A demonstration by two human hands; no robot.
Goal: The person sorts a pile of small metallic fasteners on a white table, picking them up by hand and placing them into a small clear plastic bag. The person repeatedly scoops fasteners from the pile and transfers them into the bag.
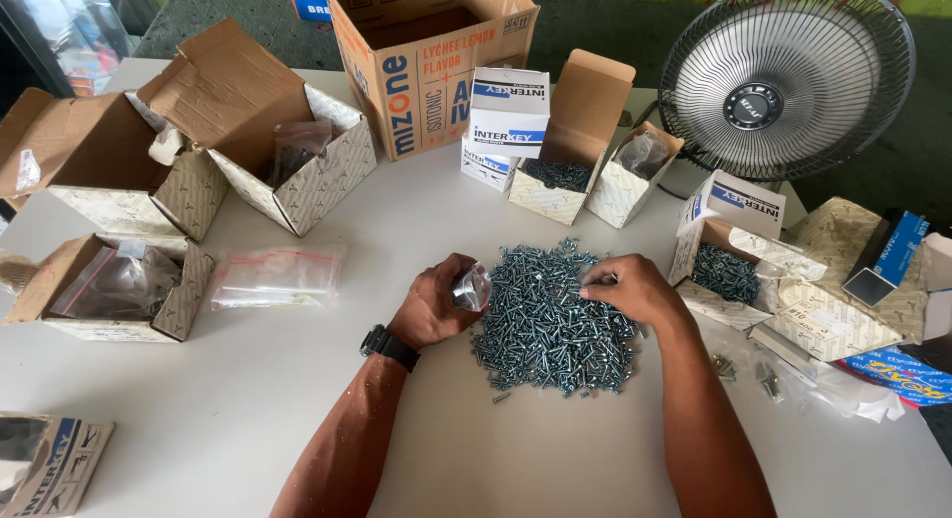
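Note:
A big pile of small silvery screws (pixel 551 315) lies on the white table (pixel 228 399) in front of me. My left hand (pixel 434 302), with a black watch on its wrist, is closed around a small clear plastic bag (pixel 471 286) at the pile's left edge. My right hand (pixel 635 288) rests on the pile's upper right part, its fingertips pinched on screws.
Open cardboard boxes (pixel 248 131) stand at the left, some with plastic bags. Clear zip bags (pixel 278 276) lie left of the pile. A large carton (pixel 426 52), small white-and-blue boxes (pixel 508 112), boxes of screws (pixel 724 270) and a table fan (pixel 785 77) ring the back and right.

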